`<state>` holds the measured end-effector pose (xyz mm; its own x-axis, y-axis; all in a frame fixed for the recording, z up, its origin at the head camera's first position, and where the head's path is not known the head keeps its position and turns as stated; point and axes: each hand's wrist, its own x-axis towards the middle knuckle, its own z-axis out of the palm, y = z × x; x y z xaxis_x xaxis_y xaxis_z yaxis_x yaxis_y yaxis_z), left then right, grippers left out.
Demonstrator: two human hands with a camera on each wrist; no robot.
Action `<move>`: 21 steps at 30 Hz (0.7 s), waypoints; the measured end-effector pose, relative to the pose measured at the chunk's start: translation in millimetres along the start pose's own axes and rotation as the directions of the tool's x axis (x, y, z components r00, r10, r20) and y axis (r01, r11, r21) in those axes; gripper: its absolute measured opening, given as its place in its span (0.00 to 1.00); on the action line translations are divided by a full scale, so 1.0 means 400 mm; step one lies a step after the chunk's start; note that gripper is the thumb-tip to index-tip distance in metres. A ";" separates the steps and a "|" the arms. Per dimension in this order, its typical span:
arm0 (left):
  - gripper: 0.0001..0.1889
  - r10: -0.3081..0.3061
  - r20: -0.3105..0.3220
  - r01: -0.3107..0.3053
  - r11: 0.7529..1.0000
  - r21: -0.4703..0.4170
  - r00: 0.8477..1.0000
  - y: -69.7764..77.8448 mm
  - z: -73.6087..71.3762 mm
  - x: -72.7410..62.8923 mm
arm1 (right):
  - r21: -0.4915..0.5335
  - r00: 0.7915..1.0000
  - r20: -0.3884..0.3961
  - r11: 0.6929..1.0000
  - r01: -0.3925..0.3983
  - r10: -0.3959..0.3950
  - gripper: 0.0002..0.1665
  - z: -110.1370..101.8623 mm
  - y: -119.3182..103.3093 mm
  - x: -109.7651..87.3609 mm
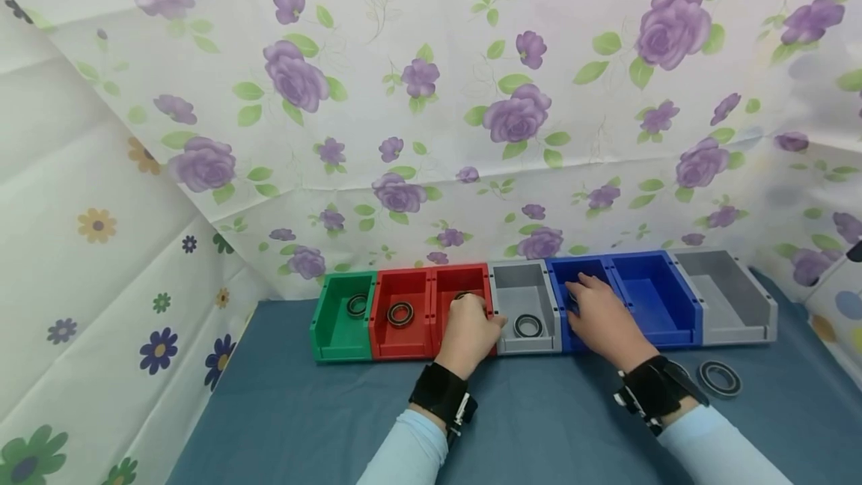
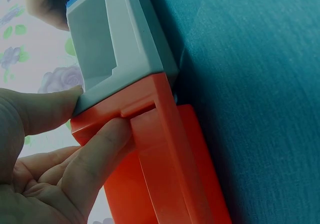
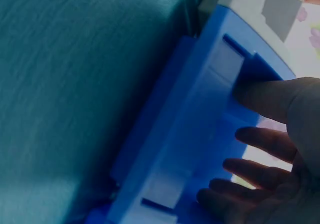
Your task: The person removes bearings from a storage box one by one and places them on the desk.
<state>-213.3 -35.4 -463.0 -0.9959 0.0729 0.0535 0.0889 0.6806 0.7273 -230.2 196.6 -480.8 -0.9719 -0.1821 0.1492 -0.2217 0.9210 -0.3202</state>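
My left hand [image 1: 469, 329] is over the second red bin [image 1: 441, 275]. Its thumb reaches to the upper edge of the neighbouring grey bin [image 2: 125, 66], and its index finger lies inside the red bin. Part of a dark ring bearing [image 1: 462, 295] shows beside the knuckles. Over the left blue bin [image 1: 579, 264] is my right hand [image 1: 601, 320], its fingers spread apart and dipping inside. A dark ring [image 1: 573, 304], mostly covered by the fingers, shows there. Neither hand visibly holds a bearing, though parts of both bins are hidden.
Single bearings lie in the green bin [image 1: 323, 320], the first red bin [image 1: 381, 328] and the middle grey bin. Another blue bin [image 1: 649, 298] and a grey bin [image 1: 730, 290] end the row. A large bearing [image 1: 719, 379] lies on the blue cloth, another partly behind my right wrist.
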 end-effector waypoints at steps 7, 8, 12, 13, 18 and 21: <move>0.19 -0.015 0.009 0.014 1.000 0.012 1.000 0.002 -0.001 -0.003 | -0.009 1.000 0.010 1.000 -0.016 0.016 0.33 0.024 0.002 0.003; 0.18 -0.015 0.010 0.015 1.000 0.009 1.000 0.002 -0.001 -0.002 | -0.012 1.000 0.011 1.000 -0.018 0.018 0.33 0.026 0.002 0.004; 0.17 -0.015 0.010 0.015 1.000 -0.003 1.000 0.004 -0.002 0.001 | -0.016 0.997 0.057 0.998 -0.054 0.054 0.36 0.033 0.001 0.010; 0.16 -0.018 0.010 0.018 1.000 -0.006 1.000 0.005 -0.002 0.001 | -0.019 0.995 0.072 0.998 -0.062 0.063 0.37 0.035 0.001 0.012; 0.15 -0.021 0.011 0.021 1.000 0.002 1.000 0.005 -0.003 0.002 | -0.028 0.990 0.111 0.996 -0.082 0.085 0.38 0.043 0.004 0.017; 0.15 -0.017 0.009 0.017 1.000 0.005 1.000 0.005 -0.003 0.003 | -0.012 0.987 0.125 0.995 -0.098 0.098 0.38 0.048 0.007 0.020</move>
<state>-214.4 -34.8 -460.7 -0.9971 0.0678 0.0351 0.0721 0.6857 0.7243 -240.3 191.2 -498.4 -0.9912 -0.1321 -0.0010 -0.1247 0.9385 -0.3219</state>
